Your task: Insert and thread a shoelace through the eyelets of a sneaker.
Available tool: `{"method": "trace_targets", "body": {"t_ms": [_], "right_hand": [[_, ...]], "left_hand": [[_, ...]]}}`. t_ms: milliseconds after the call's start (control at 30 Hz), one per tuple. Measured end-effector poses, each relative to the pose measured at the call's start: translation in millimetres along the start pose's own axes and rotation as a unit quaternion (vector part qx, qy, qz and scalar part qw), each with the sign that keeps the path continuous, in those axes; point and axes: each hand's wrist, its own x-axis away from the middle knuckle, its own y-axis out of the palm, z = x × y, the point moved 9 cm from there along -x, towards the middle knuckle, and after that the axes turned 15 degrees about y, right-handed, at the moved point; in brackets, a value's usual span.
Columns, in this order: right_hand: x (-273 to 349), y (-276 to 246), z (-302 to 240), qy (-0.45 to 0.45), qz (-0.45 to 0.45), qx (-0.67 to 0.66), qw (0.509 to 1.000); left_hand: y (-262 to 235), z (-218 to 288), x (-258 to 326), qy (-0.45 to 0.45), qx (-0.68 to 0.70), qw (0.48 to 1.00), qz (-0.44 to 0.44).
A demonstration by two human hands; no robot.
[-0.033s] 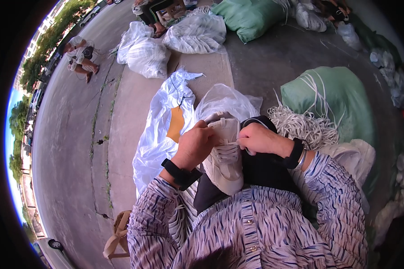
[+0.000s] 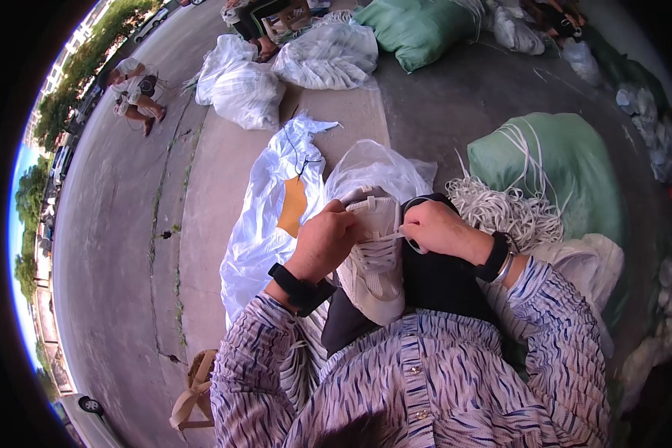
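Matt cream mesh-cloth shoe, glossy white plastic bags, woven green sack, rough grey concrete ground

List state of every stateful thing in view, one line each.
Left hand: closed on the shoe's side.
Right hand: pinching a white lace.
Shoe: on the lap, toe toward the person, partly laced.
Loose laces pile: heaped, tangled.
Green sack: full, lying on the ground.
Clear plastic bag: open, spread flat on the pavement.
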Motion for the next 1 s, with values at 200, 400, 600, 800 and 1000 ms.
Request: {"method": "trace_targets", "body": {"t_ms": [200,400,600,800,1000], "right_hand": [[19,-31,17,-0.04,0.092,-0.175,0.979],[41,-7,-21,-0.194,0.189,0.054,0.961],[35,7,-36,-0.218,0.185,0.072,0.955],[37,7,-48,-0.306,0.238,0.143,0.91],[27,2,-47,-0.26,0.223,0.081,0.936]], "left_hand": [[-4,5,-2,0.035,0.072,0.997,-0.009],[1,19,-2,0.039,-0.037,0.997,-0.057],[1,5,4,-0.007,0.047,0.998,-0.047],[-3,15,1,0.02,0.008,1.0,-0.013],[1,22,0,0.019,-0.029,0.999,-0.02]]}}
